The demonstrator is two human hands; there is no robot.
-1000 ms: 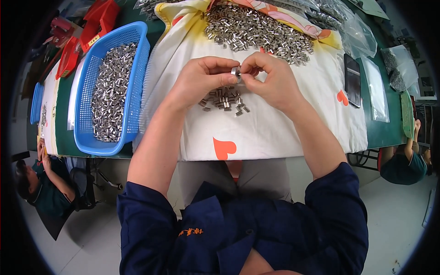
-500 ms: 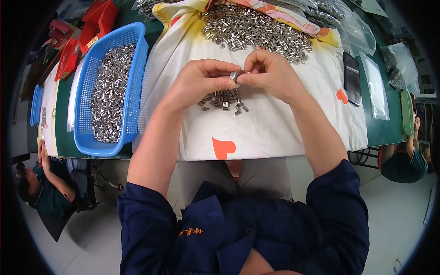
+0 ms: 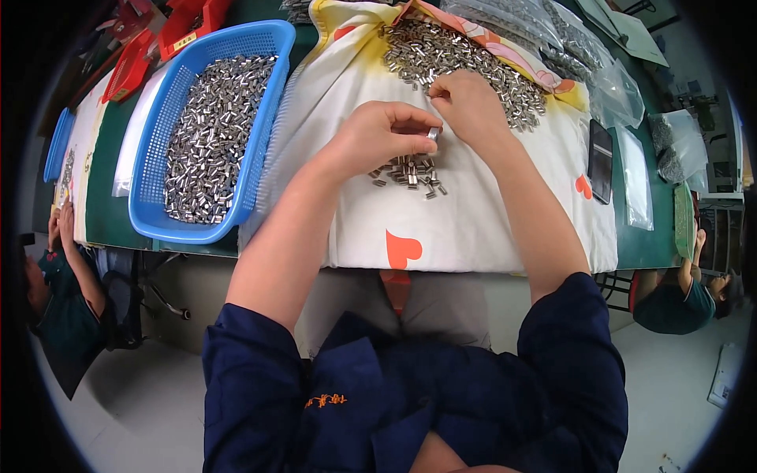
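Above the middle of the white cloth [image 3: 355,229], my left hand [image 3: 377,138] pinches a shiny metal ring [image 3: 433,134] between thumb and fingers. Just below it lies a small heap of short metal cylinders [image 3: 414,172]. My right hand [image 3: 471,104] is at the near edge of a large pile of similar cylinders [image 3: 465,59], its fingers curled and closed. Whatever its fingertips hold, if anything, is hidden from view. The two hands are a little apart.
A blue plastic basket [image 3: 277,102] full of metal cylinders stands at the left, with red bins [image 3: 128,69] beyond it. At the right lie a dark phone [image 3: 600,162] and clear plastic bags [image 3: 635,177]. Co-workers sit at both sides.
My right hand has left the ring and moved away toward the large pile. My left hand keeps the ring pinched. The whole view has shifted slightly.
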